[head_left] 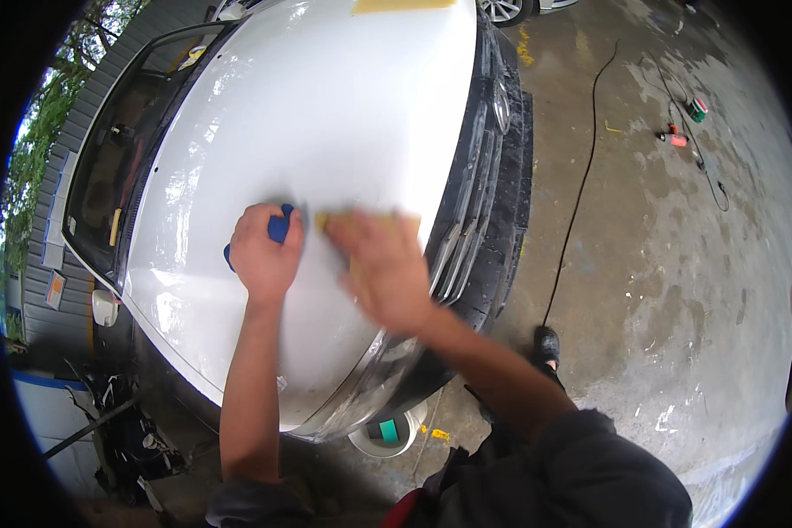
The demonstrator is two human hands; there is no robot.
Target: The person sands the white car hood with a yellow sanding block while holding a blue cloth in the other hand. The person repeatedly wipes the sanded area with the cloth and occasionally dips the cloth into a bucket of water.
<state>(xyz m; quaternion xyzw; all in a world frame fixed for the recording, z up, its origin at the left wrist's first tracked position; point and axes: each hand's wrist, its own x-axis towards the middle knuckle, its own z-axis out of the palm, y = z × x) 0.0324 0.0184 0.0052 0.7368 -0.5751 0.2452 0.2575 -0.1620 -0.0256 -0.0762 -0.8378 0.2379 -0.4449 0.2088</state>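
Note:
The white car hood (343, 114) lies in front of me, and both my hands are over it. My left hand (267, 251) is closed round a blue lump (280, 225), which shows between thumb and fingers and again at the outer side of the hand; its exact kind is not clear. To the right, my right hand (380, 264) presses on a yellow cloth (405, 223) against the hood, near the front grille. This hand is blurred by motion, its fingers stretched over the cloth, which is mostly covered.
Another yellow cloth (405, 4) lies at the hood's far end. Along the right edge runs the dark grille (480, 202). A white bucket (387, 447) stands below the bumper. On the concrete floor lie a black cable (581, 189), a red power tool (675, 138) and a green can (697, 110).

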